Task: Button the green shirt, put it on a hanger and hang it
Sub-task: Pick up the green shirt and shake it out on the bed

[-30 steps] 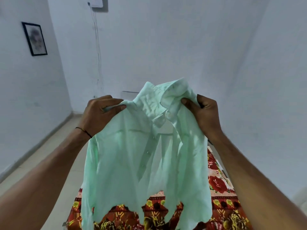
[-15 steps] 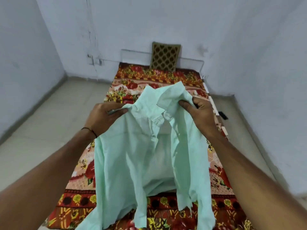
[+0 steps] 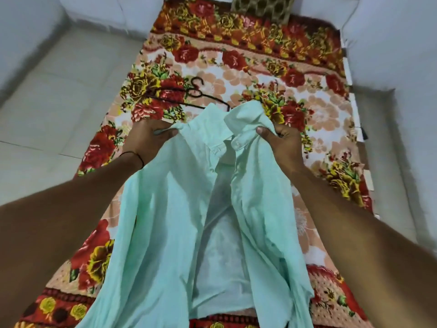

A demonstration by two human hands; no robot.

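The pale green shirt (image 3: 165, 221) hangs open and unbuttoned in front of me, over the bed. My left hand (image 3: 147, 136) grips its left shoulder by the collar. My right hand (image 3: 282, 144) pinches the right side of the collar, thumb on top. The two front panels fall apart and show the inside of the back. A thin black hanger (image 3: 189, 94) lies flat on the bed just beyond the collar, its right end hidden behind the shirt.
A bed with a red and yellow floral blanket (image 3: 248, 65) fills the middle. A brown patterned pillow (image 3: 262, 5) stands at its far end. Pale tiled floor (image 3: 59, 102) lies to the left, white walls on both sides.
The view has tipped down from the wall to the bed, bringing the hanger into sight. Both hands have lowered the shirt toward the blanket, keeping the same hold.
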